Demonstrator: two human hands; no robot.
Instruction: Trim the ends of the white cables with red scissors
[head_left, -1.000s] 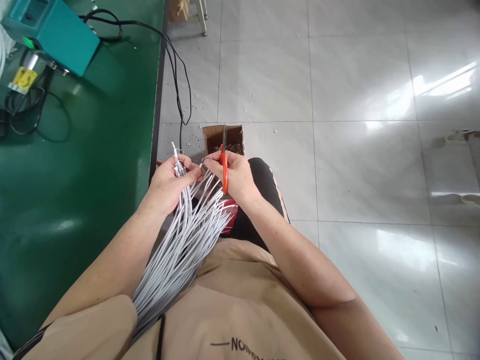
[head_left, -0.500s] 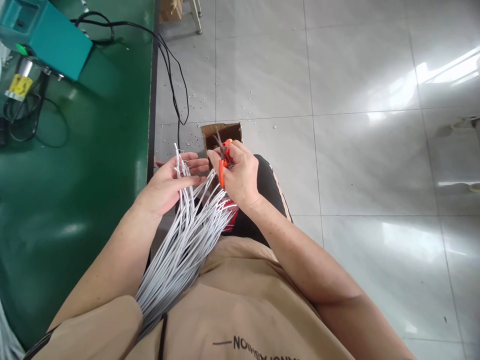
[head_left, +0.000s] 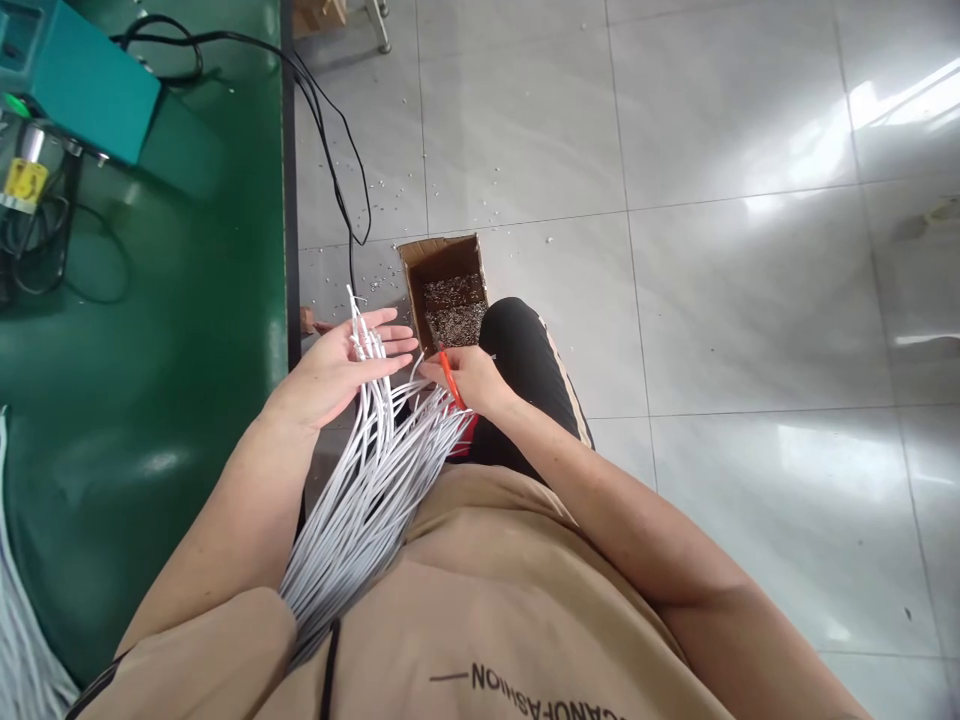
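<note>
My left hand [head_left: 337, 370] lies palm up, fingers spread, a bundle of thin white cables [head_left: 367, 470] resting across it and trailing down over my lap. My right hand [head_left: 469, 378] is curled around orange-handled cutters [head_left: 450, 375], just beside the cable ends. A brown cardboard box of small metal offcuts [head_left: 448, 290] sits on the grey tile floor [head_left: 712, 300] beyond my knee.

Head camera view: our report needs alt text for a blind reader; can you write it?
A seated person's open left hand supports a bundle of white cables across the lap, while the right hand grips orange-handled cutters beside them. A cardboard box of small metal bits sits on the tiled floor.
</note>
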